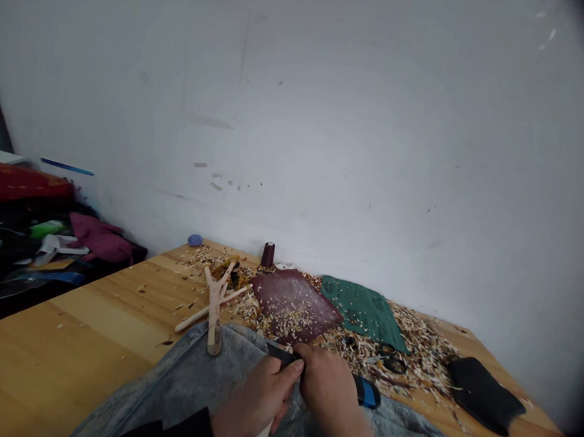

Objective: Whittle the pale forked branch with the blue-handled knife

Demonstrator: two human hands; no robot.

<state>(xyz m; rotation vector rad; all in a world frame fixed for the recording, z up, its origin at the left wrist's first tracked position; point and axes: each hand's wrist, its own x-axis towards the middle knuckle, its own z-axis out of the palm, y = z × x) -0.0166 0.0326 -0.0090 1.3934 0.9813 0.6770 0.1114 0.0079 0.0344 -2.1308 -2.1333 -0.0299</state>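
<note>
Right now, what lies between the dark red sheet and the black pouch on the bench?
Between the dark red sheet and the black pouch, the head view shows a green sheet and black-handled scissors among wood shavings.

Sandpaper sheets [292, 306] on wood shavings [422, 356], thread spool [268, 255] behind, forked branch [215, 306] left, scissors [387, 358] right, all on workbench [69, 357]

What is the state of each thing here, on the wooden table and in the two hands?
Left hand: closed around a pale wooden stick.
Right hand: closed around a black-and-blue knife.
Forked pale wooden branch: resting on grey cloth.
Dark red leather sheet: flat, covered with shavings.
Green sheet: flat.
Black scissors: lying among shavings.
Dark red thread spool: upright.
</note>
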